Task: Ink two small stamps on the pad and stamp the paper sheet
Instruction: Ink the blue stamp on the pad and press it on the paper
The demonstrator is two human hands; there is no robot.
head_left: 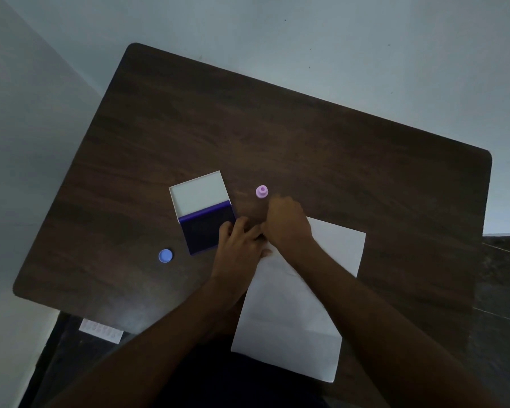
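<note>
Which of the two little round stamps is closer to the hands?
The pink stamp, just beyond the right hand. The blue stamp sits farther off, left of the ink pad.

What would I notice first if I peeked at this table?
Probably the two hands, left hand and right hand, meeting at the top corner of the white paper sheet. Just left of them lies the open ink pad, with a pink stamp behind the hands and a blue stamp farther left.

Dark wooden table [306, 136] bears ink pad [202, 214], paper sheet [295, 313], pink stamp [261, 192], blue stamp [165, 255]
</note>
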